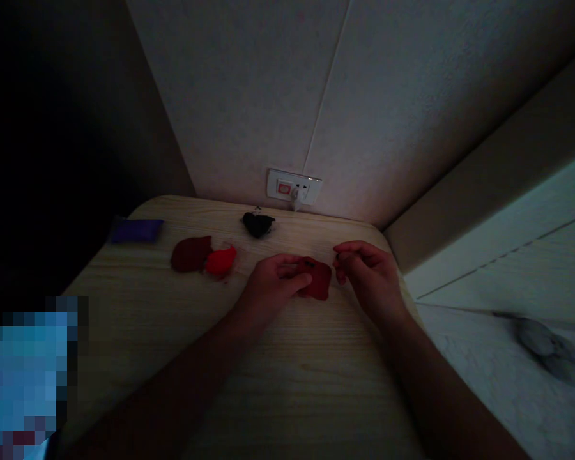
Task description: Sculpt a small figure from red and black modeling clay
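My left hand [275,281] grips a flat, dark red piece of modelling clay [320,281] at its left edge, thumb on top. Two small black spots show near the upper edge of that piece. Just to its right, my right hand [364,268] is closed in a pinch, apart from the clay. A tiny dark speck shows at its fingertips, too small to name. Left of my hands lie another dark red flat piece [190,254] and a bright red lump [221,260], touching each other. Farther back sits a black lump [257,224].
A purple packet [137,230] lies at the left back of the pale wooden table [287,396]. Behind it, the wall carries a socket plate [293,187] with a plug in it. A blurred-out bright screen-like patch [23,377] fills the lower left corner.
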`<state>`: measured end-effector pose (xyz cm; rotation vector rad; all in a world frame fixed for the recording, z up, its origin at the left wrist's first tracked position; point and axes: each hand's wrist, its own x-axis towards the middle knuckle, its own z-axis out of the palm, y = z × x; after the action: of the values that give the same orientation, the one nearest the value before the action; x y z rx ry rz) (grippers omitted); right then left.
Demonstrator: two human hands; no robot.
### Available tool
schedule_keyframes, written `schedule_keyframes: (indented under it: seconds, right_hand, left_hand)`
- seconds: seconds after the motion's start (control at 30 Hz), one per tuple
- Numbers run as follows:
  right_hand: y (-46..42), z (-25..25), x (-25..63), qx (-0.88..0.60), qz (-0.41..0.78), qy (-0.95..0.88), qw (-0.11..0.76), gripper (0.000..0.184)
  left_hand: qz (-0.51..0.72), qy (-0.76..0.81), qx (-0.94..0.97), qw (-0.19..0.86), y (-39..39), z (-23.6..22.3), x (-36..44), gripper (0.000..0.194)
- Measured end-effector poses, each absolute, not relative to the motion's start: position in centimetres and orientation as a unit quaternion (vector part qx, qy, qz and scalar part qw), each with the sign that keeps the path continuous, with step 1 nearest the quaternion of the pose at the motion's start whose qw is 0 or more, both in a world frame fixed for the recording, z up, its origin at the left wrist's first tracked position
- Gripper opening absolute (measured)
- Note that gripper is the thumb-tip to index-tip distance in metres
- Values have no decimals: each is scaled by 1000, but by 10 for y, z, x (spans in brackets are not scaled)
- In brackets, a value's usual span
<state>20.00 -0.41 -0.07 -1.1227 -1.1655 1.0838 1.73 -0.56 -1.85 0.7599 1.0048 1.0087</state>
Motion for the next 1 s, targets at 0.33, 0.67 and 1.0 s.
schedule_keyframes:
  seconds: [0.33, 0.67, 1.0]
  right_hand:
    - [-8, 5, 199, -410, 598, -433, 535, 26]
    - [-11, 6, 199, -404, 581, -476, 522, 26]
    - [-9, 6, 198, -410, 571, -473, 532, 21]
  left_hand:
    - [436, 443, 357, 697, -6, -20, 16, 39]
    - [438, 434, 343, 709, -6, -20, 15, 42]
    - [443, 430, 325, 717, -6, -18, 15, 40]
